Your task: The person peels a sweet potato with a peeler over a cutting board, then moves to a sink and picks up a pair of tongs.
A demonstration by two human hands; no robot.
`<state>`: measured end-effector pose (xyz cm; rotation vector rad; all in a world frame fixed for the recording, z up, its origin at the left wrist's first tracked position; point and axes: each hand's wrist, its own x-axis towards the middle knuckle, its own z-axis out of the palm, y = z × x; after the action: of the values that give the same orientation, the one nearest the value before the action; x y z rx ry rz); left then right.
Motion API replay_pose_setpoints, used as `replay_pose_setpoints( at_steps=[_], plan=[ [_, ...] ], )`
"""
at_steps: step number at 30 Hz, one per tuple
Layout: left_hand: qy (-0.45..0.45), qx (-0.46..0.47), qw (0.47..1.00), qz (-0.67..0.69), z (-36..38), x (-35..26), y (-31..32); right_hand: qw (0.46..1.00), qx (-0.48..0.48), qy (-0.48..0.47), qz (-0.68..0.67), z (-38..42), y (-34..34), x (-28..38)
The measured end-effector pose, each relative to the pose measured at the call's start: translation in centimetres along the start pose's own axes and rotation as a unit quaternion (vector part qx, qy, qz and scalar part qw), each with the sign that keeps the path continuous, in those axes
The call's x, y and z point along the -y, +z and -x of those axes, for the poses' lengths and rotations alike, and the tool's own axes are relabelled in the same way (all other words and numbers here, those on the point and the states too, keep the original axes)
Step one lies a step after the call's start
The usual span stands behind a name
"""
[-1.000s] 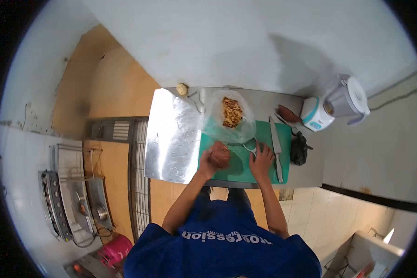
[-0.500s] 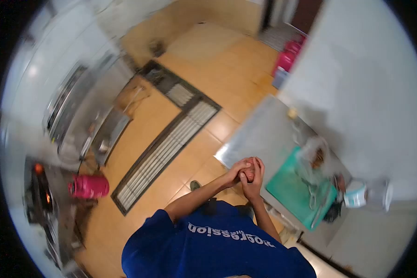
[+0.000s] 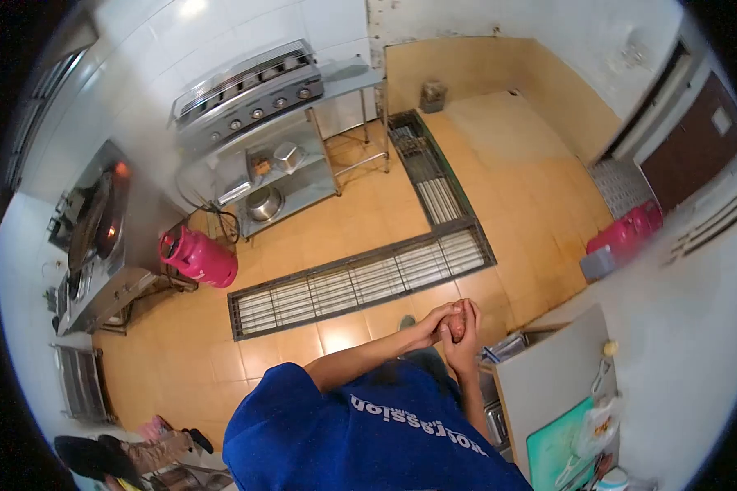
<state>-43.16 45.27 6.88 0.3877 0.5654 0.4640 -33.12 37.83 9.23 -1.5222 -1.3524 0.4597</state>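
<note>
In front of my blue shirt, both hands are cupped together around a lump of reddish meat (image 3: 457,326). My left hand (image 3: 434,324) presses on it from one side, fingers bent. My right hand (image 3: 464,335) wraps it from the other side, and part of the lump shows between the fingers. To the right of the hands stands a grey worktable (image 3: 540,364) with a green cutting board (image 3: 555,442) on it. A clear plastic bag (image 3: 595,427) lies on the board's edge.
A pink gas cylinder (image 3: 201,256) stands at left beside a lit stove (image 3: 98,237). Further back are a grill unit (image 3: 254,102) and a shelf (image 3: 291,188) with pans. A floor drain grating (image 3: 360,282) crosses the tiles. More pink cylinders (image 3: 626,233) stand by the right wall.
The view has swung toward the stoves, so the worktable and cutting board now sit lower right. Both hands still hold the meat together.
</note>
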Motion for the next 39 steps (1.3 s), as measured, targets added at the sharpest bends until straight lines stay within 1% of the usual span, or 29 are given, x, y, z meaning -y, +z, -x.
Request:
replay_pose_setpoints(
  at_steps=[2,4,5,6,8,10,12,14,16,17,18,19,20,22,24,25,26,28,30,32,33,34,36,39],
  plan=[
    [0.031,-0.021,0.999,0.022,-0.1,-2.4,-1.6,0.999,0.036,-0.010,-0.006,-2.8,2.1,0.4],
    [0.047,-0.062,0.996,0.041,1.6,-4.9,-3.8,0.995,0.090,-0.018,-0.035,-5.0,4.9,1.6],
    [0.062,-0.077,0.994,0.047,1.8,-7.0,-4.6,0.992,0.122,-0.039,-0.012,-6.3,6.1,2.0],
    [0.082,-0.078,0.992,0.047,1.8,-9.0,-5.3,0.990,0.130,-0.056,-0.017,-7.9,7.7,2.4],
    [0.119,-0.146,0.979,0.073,3.0,-11.0,-7.1,0.983,0.166,-0.058,-0.056,-9.5,11.3,3.0],
    [0.150,-0.152,0.974,0.080,5.2,-13.7,-9.4,0.974,0.205,-0.080,-0.058,-10.9,15.1,3.6],
    [0.175,-0.143,0.973,0.054,7.5,-16.9,-12.1,0.966,0.226,-0.073,-0.098,-12.1,19.4,4.8],
    [0.197,-0.148,0.968,0.055,9.9,-19.5,-15.0,0.958,0.255,-0.076,-0.107,-12.8,23.6,6.3],
    [0.211,-0.164,0.954,0.136,12.5,-22.2,-18.9,0.951,0.271,-0.077,-0.128,-13.2,28.9,8.2],
    [0.214,-0.125,0.961,0.126,14.1,-23.0,-21.6,0.949,0.273,-0.060,-0.144,-12.7,31.5,9.5],
    [0.208,-0.123,0.963,0.120,16.2,-24.4,-23.8,0.952,0.265,-0.057,-0.144,-12.3,34.4,11.2],
    [0.187,-0.139,0.963,0.136,18.1,-26.2,-26.1,0.951,0.257,-0.058,-0.163,-12.0,37.8,12.9],
    [0.158,-0.158,0.961,0.164,20.3,-26.3,-27.8,0.949,0.256,-0.047,-0.176,-10.5,39.7,14.4],
    [0.154,-0.151,0.967,0.139,24.7,-29.0,-32.8,0.953,0.250,-0.035,-0.166,-9.3,45.2,17.7],
    [0.192,-0.171,0.954,0.154,28.9,-30.5,-36.5,0.948,0.277,-0.069,-0.144,-7.7,49.2,21.9],
    [0.184,-0.130,0.955,0.192,31.2,-31.7,-37.6,0.939,0.314,-0.058,-0.126,-7.4,50.8,24.0],
    [0.182,-0.123,0.957,0.189,33.1,-32.8,-38.4,0.942,0.308,-0.060,-0.121,-6.7,52.5,25.1],
    [0.182,-0.068,0.923,0.332,37.0,-35.2,-39.9,0.934,0.313,-0.116,-0.124,-5.6,56.3,27.1],
    [0.195,-0.054,0.925,0.321,39.0,-36.0,-43.1,0.930,0.321,-0.109,-0.140,-4.6,59.3,29.1],
    [0.178,-0.101,0.948,0.243,41.7,-36.4,-45.2,0.932,0.326,-0.108,-0.113,-2.8,61.7,31.3],
    [0.149,-0.095,0.951,0.254,43.3,-36.6,-46.6,0.932,0.326,-0.108,-0.113,-1.5,63.0,32.0],
    [0.151,-0.094,0.951,0.255,44.7,-36.6,-47.7,0.936,0.317,-0.111,-0.108,-0.4,64.3,32.7],
    [0.148,-0.093,0.962,0.211,48.4,-37.1,-50.0,0.939,0.305,-0.116,-0.108,1.8,67.6,34.2],
    [0.144,-0.107,0.962,0.206,55.1,-37.0,-51.5,0.942,0.298,-0.078,-0.132,6.5,71.2,37.4]
  ],
)
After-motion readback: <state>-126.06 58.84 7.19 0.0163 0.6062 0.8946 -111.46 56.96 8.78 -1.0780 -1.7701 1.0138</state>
